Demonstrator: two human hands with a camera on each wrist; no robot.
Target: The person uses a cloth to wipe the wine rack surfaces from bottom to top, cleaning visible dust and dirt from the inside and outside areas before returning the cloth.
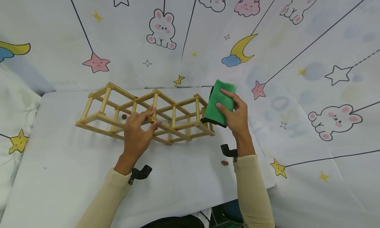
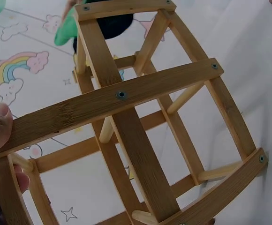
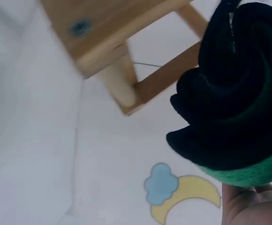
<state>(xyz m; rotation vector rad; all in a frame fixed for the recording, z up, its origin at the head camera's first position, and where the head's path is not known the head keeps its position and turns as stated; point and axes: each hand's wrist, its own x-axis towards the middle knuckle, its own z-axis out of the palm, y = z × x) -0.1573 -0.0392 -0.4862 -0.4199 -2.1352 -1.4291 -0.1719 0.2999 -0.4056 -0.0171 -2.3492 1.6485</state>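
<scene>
A wooden lattice rack (image 1: 101, 116) of flat slats and round dowels lies across the white table, its slats joined by metal rivets in the left wrist view. My left hand (image 1: 136, 132) grips the rack near its middle, thumb and fingers around a slat (image 2: 70, 110). At the rack's right end, my right hand (image 1: 237, 117) holds a folded green cloth (image 1: 218, 101) with black edging, thumb on its face. In the right wrist view the cloth's dark folded layers (image 3: 234, 108) are close beside the rack's end slat (image 3: 122, 28).
One small brown object (image 1: 124, 116) shows through the rack's left part; another brown oval piece (image 1: 225, 163) lies near my right wrist. Behind the table hangs a white backdrop (image 1: 127, 33) printed with stars and bunnies. Black wrist mounts (image 1: 142, 172) stick out from both wrists.
</scene>
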